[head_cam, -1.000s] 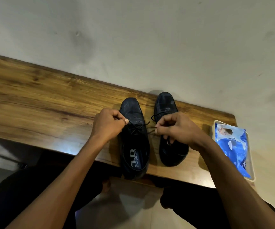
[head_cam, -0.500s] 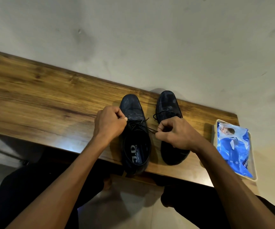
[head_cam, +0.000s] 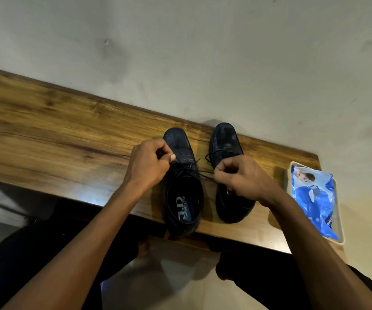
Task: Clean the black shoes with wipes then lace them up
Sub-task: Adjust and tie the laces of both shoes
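Two black lace-up shoes stand side by side on a narrow wooden bench (head_cam: 46, 130) set against a pale wall (head_cam: 203, 52), toes toward the wall and heels toward the person seated in front of them. The left shoe (head_cam: 183, 198) shows its insole, printed "J.D COMFORT STYLE", and its heel sticks out a little past the bench's near edge. The right shoe (head_cam: 225, 144) sits just beside it, a strip of bare wood between the two.

The person's left hand (head_cam: 148, 166) is curled at the left side of the left shoe, thumb and fingertips pinching one end of its black lace (head_cam: 204, 172) just over the eyelets. The right hand (head_cam: 241, 177) is curled too, hovering over the middle of the right shoe and covering part of it, pinching the other end of the same lace. That lace runs taut from the left shoe's eyelets across the gap to the right hand. A loop of the right shoe's own lace shows above the right hand's knuckles.

At the bench's right end lies a blue and white wipes packet (head_cam: 314, 198) in a shallow pale tray (head_cam: 339, 211), near the right forearm but apart from the shoes. The person's dark trousers (head_cam: 23, 253) show under the bench.
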